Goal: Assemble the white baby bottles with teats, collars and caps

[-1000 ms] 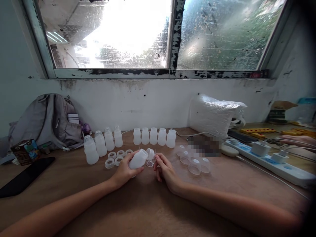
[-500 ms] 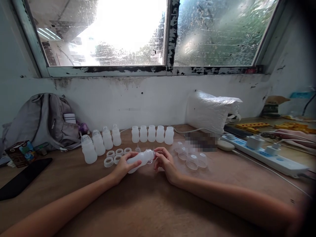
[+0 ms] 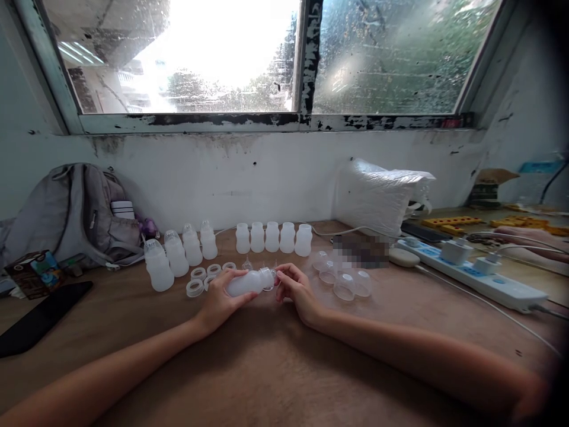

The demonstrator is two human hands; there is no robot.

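My left hand [image 3: 219,302] is wrapped round a small white plastic bottle [image 3: 246,283] that lies on its side, neck pointing right. My right hand [image 3: 297,289] pinches a ring-shaped cap [image 3: 268,277] against the bottle's neck. Just left of the bottle lie several loose white rings [image 3: 205,275]. A row of open bottles [image 3: 272,237] stands behind my hands. Further left stand several capped bottles [image 3: 176,256]. Clear dome lids [image 3: 342,279] lie right of my right hand.
The wooden table [image 3: 275,362] runs along a wall under a window. A grey backpack [image 3: 75,216], a carton [image 3: 32,273] and a black phone [image 3: 40,319] lie at the left. A white plastic bag [image 3: 381,196] and a power strip [image 3: 471,274] are at the right.
The bottle has tipped flatter onto its side. My right hand moved in and brought the ring cap onto the bottle's neck. The camera view drifted slightly.
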